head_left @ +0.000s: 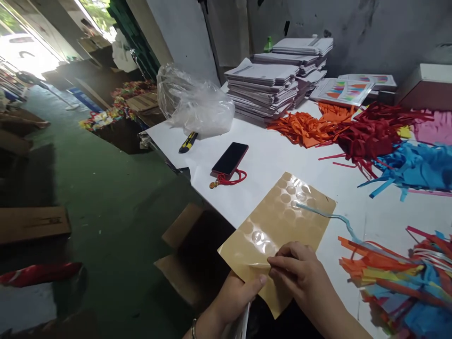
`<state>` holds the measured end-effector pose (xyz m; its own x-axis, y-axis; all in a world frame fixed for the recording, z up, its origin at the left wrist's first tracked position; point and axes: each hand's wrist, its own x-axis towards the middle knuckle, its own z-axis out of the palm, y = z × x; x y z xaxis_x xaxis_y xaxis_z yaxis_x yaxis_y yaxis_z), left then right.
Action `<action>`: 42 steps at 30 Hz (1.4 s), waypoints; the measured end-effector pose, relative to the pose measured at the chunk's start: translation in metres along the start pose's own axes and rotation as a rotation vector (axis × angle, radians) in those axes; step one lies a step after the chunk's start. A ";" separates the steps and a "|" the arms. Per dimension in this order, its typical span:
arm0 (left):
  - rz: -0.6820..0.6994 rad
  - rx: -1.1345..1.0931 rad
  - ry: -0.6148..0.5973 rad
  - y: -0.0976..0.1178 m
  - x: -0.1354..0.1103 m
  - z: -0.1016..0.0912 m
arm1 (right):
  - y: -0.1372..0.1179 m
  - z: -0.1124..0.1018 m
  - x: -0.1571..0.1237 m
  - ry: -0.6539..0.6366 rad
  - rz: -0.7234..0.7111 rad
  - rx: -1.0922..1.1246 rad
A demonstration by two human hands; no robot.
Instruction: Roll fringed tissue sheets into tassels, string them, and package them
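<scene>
A tan backing sheet with rows of clear round adhesive dots lies at the near edge of the white table. My left hand grips the sheet's near corner, thumb on top. My right hand is curled, its fingertips pinching at a dot on the sheet's near part. A thin light blue paper strip trails across the sheet's right corner.
A black phone with a red cord lies mid-table, a yellow-black utility knife and a clear plastic bag beyond it. Stacks of flat grey packs stand at the back. Orange, red, blue and pink paper tassels cover the right side; mixed-colour tassels lie near right. An open cardboard box sits on the green floor.
</scene>
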<state>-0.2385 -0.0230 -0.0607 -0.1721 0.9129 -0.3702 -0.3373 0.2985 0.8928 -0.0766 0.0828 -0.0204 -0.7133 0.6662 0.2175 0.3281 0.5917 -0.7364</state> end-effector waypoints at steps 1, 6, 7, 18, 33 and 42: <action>0.006 -0.007 0.012 0.000 -0.001 0.001 | 0.000 -0.001 -0.001 0.005 0.000 0.019; -0.061 -0.064 0.050 0.004 -0.005 0.006 | -0.002 -0.005 -0.002 0.045 -0.043 0.068; -0.093 -0.071 0.049 0.006 -0.006 0.006 | -0.002 -0.005 -0.002 0.052 -0.052 0.074; -0.113 -0.117 0.104 0.021 -0.001 0.021 | -0.003 -0.008 0.002 0.192 -0.254 -0.037; 0.044 -0.041 0.052 0.022 -0.003 0.021 | -0.003 -0.010 -0.002 0.136 -0.154 -0.131; 0.160 0.095 -0.034 0.022 -0.005 0.017 | -0.004 -0.020 0.007 0.043 -0.219 -0.053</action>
<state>-0.2293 -0.0165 -0.0352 -0.1844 0.9593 -0.2137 -0.2191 0.1718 0.9604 -0.0703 0.0944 -0.0031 -0.7445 0.5372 0.3964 0.2012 0.7467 -0.6341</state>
